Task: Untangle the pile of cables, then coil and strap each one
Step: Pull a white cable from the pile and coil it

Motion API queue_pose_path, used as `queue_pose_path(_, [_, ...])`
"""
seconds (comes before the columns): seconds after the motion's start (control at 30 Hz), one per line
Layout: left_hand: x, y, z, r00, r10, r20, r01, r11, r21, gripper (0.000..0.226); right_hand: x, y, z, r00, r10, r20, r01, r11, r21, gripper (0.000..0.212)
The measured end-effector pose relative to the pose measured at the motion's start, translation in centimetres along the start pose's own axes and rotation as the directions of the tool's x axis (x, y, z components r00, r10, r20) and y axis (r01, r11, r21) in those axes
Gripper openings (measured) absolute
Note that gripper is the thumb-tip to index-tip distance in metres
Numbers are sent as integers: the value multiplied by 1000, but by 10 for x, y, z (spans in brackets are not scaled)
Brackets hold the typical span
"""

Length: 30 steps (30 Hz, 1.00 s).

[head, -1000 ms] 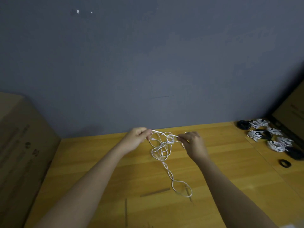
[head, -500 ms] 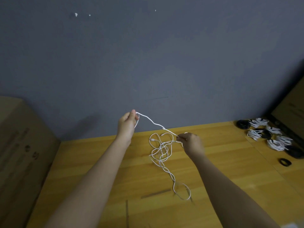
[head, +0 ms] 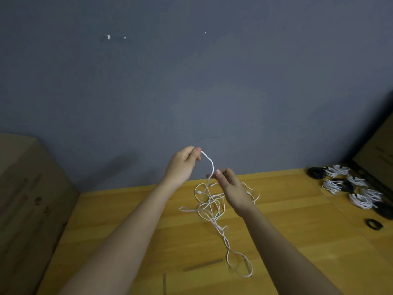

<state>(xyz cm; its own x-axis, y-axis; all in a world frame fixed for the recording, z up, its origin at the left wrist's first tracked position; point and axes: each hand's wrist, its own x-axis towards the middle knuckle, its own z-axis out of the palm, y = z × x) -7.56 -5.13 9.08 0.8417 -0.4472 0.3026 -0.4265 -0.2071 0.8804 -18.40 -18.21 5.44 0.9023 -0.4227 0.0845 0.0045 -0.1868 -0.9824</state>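
Cable (head: 209,201) lay in a loose white tangle on the table (head: 131,220), near its middle, with one twisted tail running toward 5 o'clock and ending in a loop close to the near edge. The left hand (head: 184,165) pinched one end between thumb and curled fingers and held it raised at 12 o'clock above the tangle. From there the strand dropped to the right hand (head: 231,191), just beside it at 4 o'clock, whose thumb and forefinger seemed to close lightly on the strand; how firm that grip was I could not tell.

The step in hand looked like drawing one end free. It would go best if the left hand lifted steadily while the right let the strand slide through a light pinch and held the loops down, so no crossing pulled into a knot. Where a loop snagged, slack should be fed back, not tugged.

Open wood lay at 9 o'clock of the tangle and toward the near edge, good room for laying out length. A box (head: 27,209) bounded the table at 9 o'clock, the wall (head: 191,81) at 12. Finished coils (head: 353,188) and a black strap (head: 373,224) sat well apart at 3 o'clock, best left undisturbed.
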Motion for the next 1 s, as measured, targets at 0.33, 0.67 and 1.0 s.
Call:
queue_pose_path(0.33, [2,10,-2,998,51,-28,-45,984,174,34,-11,-20,17,998,-57,30,50,981,186,17])
queue_pose_path(0.67, [1,11,-12,993,-27,-116,47,983,178,34,-1,3,-9,971,-230,-60,183,884,-431,22])
queue_pose_path(1.0, [2,16,-18,984,-62,-169,96,974,203,36,8,-11,-28,974,-92,-209,100,995,28,24])
